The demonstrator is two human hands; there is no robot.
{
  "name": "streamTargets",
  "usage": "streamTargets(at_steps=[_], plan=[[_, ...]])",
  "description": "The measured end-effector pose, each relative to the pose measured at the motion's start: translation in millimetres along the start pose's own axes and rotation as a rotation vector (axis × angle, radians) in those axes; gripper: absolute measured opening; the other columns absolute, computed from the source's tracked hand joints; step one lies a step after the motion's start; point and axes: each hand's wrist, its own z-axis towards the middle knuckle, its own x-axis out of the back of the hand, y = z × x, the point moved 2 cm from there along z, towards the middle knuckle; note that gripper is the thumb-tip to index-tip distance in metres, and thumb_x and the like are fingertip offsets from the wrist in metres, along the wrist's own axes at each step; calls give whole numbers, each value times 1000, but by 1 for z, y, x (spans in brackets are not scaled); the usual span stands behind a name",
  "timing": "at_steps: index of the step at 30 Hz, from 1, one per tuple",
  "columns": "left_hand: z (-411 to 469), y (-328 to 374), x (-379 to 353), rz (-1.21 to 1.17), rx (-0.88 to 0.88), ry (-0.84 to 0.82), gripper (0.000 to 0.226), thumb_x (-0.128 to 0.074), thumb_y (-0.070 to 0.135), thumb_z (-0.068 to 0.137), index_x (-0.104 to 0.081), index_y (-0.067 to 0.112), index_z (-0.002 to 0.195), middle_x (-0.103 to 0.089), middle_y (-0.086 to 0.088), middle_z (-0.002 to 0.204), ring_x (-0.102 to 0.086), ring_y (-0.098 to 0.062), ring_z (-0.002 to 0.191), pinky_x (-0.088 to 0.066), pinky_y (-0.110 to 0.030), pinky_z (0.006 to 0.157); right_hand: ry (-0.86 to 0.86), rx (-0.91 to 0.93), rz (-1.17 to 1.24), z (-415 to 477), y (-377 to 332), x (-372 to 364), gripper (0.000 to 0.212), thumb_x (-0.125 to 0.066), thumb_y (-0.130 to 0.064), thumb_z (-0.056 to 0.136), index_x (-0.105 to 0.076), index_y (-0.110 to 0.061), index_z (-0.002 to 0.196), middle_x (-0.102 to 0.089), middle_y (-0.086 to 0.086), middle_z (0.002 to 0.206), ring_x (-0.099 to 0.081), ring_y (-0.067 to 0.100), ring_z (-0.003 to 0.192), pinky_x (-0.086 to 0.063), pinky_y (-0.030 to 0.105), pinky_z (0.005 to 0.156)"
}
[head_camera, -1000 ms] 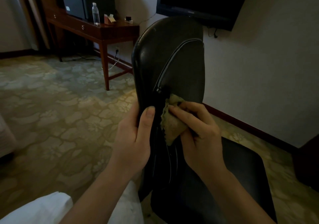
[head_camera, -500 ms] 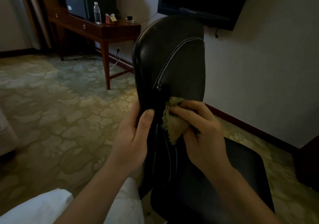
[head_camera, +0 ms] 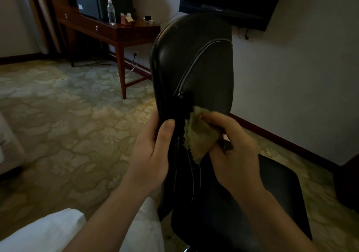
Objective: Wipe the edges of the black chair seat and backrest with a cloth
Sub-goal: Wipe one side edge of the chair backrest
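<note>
1. The tall black glossy chair backrest stands upright in front of you, seen almost edge-on, with a pale piping line curving down its side. My reading is that a hard sideways push with the cloth could turn or rock the chair, because only 1 hand steadies it.
2. The flat black chair seat lies lower and to the right, and neither hand touches it. All the work sits on the backrest, so you could easily skip the seat's edges.
3. Your left hand grips the backrest's near edge. The thumb lies flat on the face and points up, and the fingers are hidden behind the edge. The strip under that grip probably goes unwiped unless you shift the hand.
4. Your right hand is curled round the cloth, with the fingertips pressing it against the backrest just beside the piping. The forearm comes up from the lower right, with the wrist below the knuckles.
5. The small olive-brown cloth is bunched between your right hand and the backrest, and 1 frayed corner hangs free below. Bunched like this, only a small patch seems to touch the edge, so it may miss dirt in the seam or slip out of your fingers.
</note>
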Motion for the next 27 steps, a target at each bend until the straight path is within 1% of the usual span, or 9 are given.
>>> streamTargets(at_steps=[3,5,10,13,15,18,20,23,27], plan=[[0,-2,2,-22,18,6,46,-38,44,99,-52,23,138,-65,15,125,-59,-8,122,-48,-25,100,-5,24,-3,7,-9,-4,50,-69,12,80,-65,-18,119,-64,-1,118,-60,8,115,-52,24,93],[1,-2,3,5,6,8,48,-38,44,99,-52,21,139,-65,14,125,-59,-9,122,-49,-29,101,-38,38,-36,4,-5,-7,42,-70,9,81,-68,-13,117,-63,1,122,-59,11,117,-51,25,95],[1,-3,1,9,5,-1,42,-37,40,100,-50,25,137,-63,24,126,-55,1,124,-42,-12,98,-79,34,-62,-12,16,-5,42,-68,9,84,-70,-18,115,-63,-1,123,-60,15,114,-54,33,91],[0,-5,0,-3,-12,-12,48,-37,39,101,-50,15,140,-64,17,126,-56,-4,124,-43,-16,99,-89,51,-72,-15,17,-3,41,-65,10,85,-70,-17,115,-61,3,125,-59,17,116,-55,36,91],[0,-5,0,-11,-14,-20,49,-38,38,101,-49,12,140,-64,14,126,-57,-7,124,-44,-19,100,-59,64,-68,-11,13,-3,42,-64,15,84,-72,-14,113,-62,5,125,-59,18,117,-54,34,92],[0,-5,1,-31,0,-23,49,-38,40,100,-48,16,142,-63,13,129,-56,-8,126,-45,-25,103,-22,102,-72,-3,4,-7,41,-64,17,83,-72,-11,112,-62,8,125,-58,18,119,-52,27,96],[0,-5,2,-29,3,-17,50,-38,40,100,-47,16,143,-62,13,131,-55,-8,127,-46,-28,104,-27,89,-54,-4,2,-10,42,-63,17,83,-72,-12,112,-61,8,126,-57,17,120,-50,23,97],[0,-5,2,11,-15,-3,49,-37,38,101,-49,12,141,-64,14,127,-57,-7,124,-46,-23,102,-36,39,-6,-10,6,-9,46,-65,18,82,-71,-17,112,-64,3,123,-60,13,116,-51,22,94],[-1,-4,1,21,-16,1,41,-37,34,103,-52,19,138,-64,20,123,-58,-1,121,-43,-13,96,-57,-4,-7,-13,10,-3,45,-68,13,82,-69,-18,115,-66,-2,117,-61,3,112,-51,18,91]])
